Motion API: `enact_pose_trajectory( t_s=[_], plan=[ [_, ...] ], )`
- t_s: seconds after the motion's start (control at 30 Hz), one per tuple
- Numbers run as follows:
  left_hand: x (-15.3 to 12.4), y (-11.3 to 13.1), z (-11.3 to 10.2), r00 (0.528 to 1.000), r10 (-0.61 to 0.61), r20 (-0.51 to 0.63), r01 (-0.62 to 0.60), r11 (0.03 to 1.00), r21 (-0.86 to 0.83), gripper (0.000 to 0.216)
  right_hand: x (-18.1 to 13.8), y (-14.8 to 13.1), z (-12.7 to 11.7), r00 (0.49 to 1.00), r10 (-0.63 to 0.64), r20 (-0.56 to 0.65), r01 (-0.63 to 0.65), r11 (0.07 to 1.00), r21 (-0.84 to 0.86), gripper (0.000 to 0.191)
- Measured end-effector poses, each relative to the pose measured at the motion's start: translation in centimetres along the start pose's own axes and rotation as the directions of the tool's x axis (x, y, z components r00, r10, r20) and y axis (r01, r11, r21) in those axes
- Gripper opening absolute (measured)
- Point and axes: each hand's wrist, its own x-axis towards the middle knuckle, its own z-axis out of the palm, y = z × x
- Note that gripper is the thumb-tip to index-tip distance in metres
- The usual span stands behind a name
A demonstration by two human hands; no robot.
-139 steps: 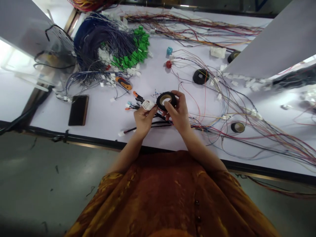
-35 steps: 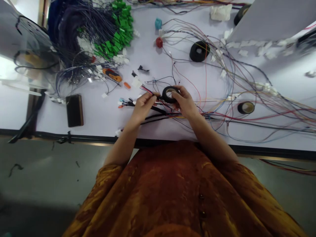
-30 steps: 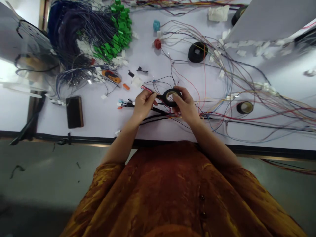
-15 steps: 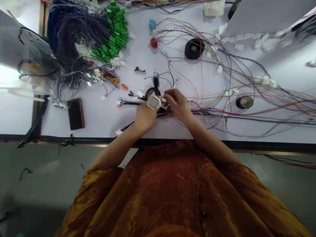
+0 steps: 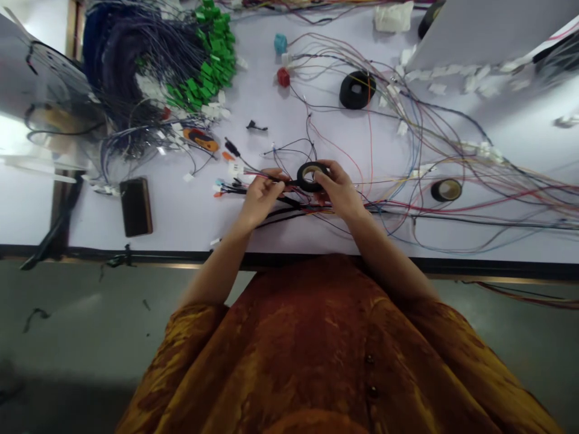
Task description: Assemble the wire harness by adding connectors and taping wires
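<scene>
A roll of black tape (image 5: 302,176) is gripped by my right hand (image 5: 340,191), thumb at its ring and fingers behind it. A short strip of tape runs from the roll leftward to my left hand (image 5: 262,196). Thumb and fingers of that hand pinch a bundle of thin wires (image 5: 253,173), whose white connectors (image 5: 235,167) stick out to the left. Below both hands lies a black-wrapped wire branch (image 5: 284,214). Small connectors with orange and blue parts (image 5: 218,188) lie left of my left hand.
Green-tipped wires (image 5: 212,66) are heaped at the back left, near an orange cutter (image 5: 200,139) and a dark phone (image 5: 136,207). More tape rolls lie on the table: a black one (image 5: 357,90) and another (image 5: 447,190). Loose wires (image 5: 452,157) spread across the right.
The tape roll has come up into my right hand, which was at the wires before. My left hand has turned and shifted left, now pinching the wire bundle with the tape strip.
</scene>
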Motion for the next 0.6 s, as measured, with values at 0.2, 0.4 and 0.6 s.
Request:
enact_pose_trajectory(
  t_s=[0.2,0.4,0.6],
  plan=[
    [1.4,-0.4,1.1,0.998,-0.044,0.048,0.044,0.999,0.008,0.023,0.0,-0.6,-0.4,1.000,0.004,-0.021,-0.003,1.000,0.014,0.038],
    [1.3,0.1,0.8,0.999,-0.039,-0.005,0.039,0.996,0.085,0.026,-3.7,-0.7,1.6,0.998,-0.067,0.010,0.067,0.992,-0.106,0.046],
    [2.4,2.2,0.0,0.999,0.024,0.040,-0.035,0.952,0.306,0.020,-6.2,2.2,4.0,0.981,-0.195,0.025,0.194,0.947,-0.255,0.053]
  ],
)
